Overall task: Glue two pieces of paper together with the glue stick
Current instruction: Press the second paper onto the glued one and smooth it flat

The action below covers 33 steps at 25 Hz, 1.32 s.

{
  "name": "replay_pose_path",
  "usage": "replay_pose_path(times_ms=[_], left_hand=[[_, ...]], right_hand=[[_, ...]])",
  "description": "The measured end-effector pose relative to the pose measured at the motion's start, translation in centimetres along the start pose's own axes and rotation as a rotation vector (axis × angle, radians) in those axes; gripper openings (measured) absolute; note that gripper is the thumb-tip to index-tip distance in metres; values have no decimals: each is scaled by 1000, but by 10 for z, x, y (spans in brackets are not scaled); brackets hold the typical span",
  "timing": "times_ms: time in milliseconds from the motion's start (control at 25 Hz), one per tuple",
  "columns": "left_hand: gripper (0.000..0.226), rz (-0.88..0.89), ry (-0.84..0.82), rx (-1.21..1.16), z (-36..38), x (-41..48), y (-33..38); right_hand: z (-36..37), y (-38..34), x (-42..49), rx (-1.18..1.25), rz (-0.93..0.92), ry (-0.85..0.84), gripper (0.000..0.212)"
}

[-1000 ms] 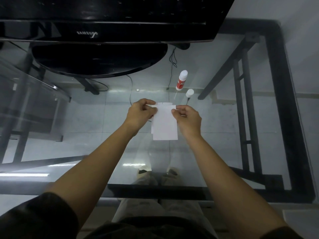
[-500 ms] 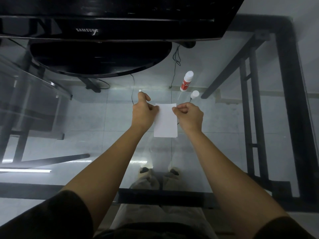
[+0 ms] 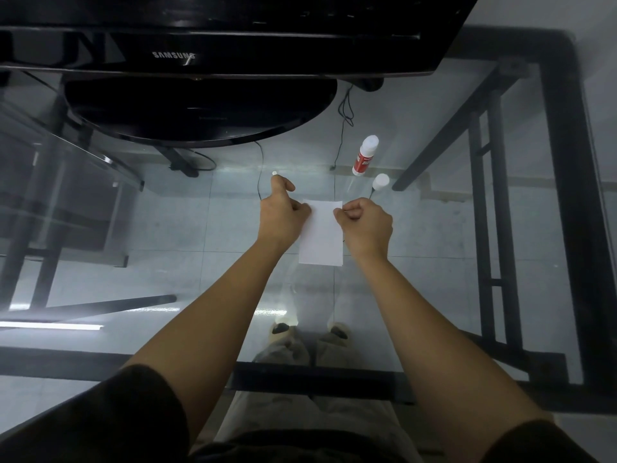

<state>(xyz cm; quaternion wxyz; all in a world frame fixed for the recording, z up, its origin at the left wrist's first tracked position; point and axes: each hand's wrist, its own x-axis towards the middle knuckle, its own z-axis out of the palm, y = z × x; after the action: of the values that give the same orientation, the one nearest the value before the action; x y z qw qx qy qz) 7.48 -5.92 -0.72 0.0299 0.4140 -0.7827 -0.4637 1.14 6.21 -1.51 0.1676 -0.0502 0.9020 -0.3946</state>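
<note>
A white paper stack (image 3: 321, 233) lies flat on the glass table top (image 3: 434, 228), its two sheets lined up so that only a thin offset shows at the bottom edge. My left hand (image 3: 282, 217) presses on its left edge, fingers curled and one finger pointing away. My right hand (image 3: 365, 227) pinches its upper right corner. The red and white glue stick (image 3: 364, 156) lies uncapped beyond the paper, and its white cap (image 3: 380, 182) sits just right of it, near my right hand.
A black Samsung monitor (image 3: 173, 55) with a wide oval base (image 3: 200, 111) fills the far side of the table. Thin cables (image 3: 344, 108) run behind the glue. The black table frame (image 3: 564, 195) borders the right and near sides. My legs and feet show through the glass.
The two offset sheets I held up have been brought together and laid flat on the glass. My left hand has shifted from pinching the top to pressing the left edge.
</note>
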Motion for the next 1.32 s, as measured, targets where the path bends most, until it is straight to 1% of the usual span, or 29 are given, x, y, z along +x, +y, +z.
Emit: replay_pose_path(times_ms=[200,440,480,560,640,680,760,840,920,960,1000,1080,1160,1240,1320], left_hand=[[30,-11,31,7,3,-1,1],[38,-24,90,-4,4,-5,-2],[39,-35,84,-10,3,-4,-3],[39,-54,67,-3,1,-1,-2],[39,-55,59,17,1,0,0],[38,-50,63,24,1,0,0],[36,-36,73,37,3,0,-1],[32,-9,81,68,6,-2,-2],[27,118,113,230,9,-4,-5],[28,218,121,337,9,-4,-7],[34,323,95,431,8,-3,-11],[50,476,-82,608,3,-1,-21],[66,548,-266,831,-4,-2,-35],[74,621,-327,963,-9,-6,-47],[75,689,-371,1016,-13,-14,-54]], right_hand=[[1,-5,-5,-56,-31,29,20],[2,-3,0,-131,-48,38,30],[2,-2,0,-157,-104,40,31],[1,6,-1,-288,-359,-14,37],[-3,21,-3,-491,-642,-187,46],[-6,29,-5,-594,-724,-277,51],[-10,41,-5,-758,-765,-384,58],[-12,47,-4,-858,-748,-414,61],[-13,45,-3,-903,-742,-424,62],[-13,43,-4,-909,-741,-426,62],[-13,42,-5,-912,-738,-426,63],[-12,42,-7,-920,-731,-416,63],[-12,41,-7,-943,-731,-418,63],[-13,40,-7,-957,-728,-417,63],[-13,38,-7,-948,-727,-420,64]])
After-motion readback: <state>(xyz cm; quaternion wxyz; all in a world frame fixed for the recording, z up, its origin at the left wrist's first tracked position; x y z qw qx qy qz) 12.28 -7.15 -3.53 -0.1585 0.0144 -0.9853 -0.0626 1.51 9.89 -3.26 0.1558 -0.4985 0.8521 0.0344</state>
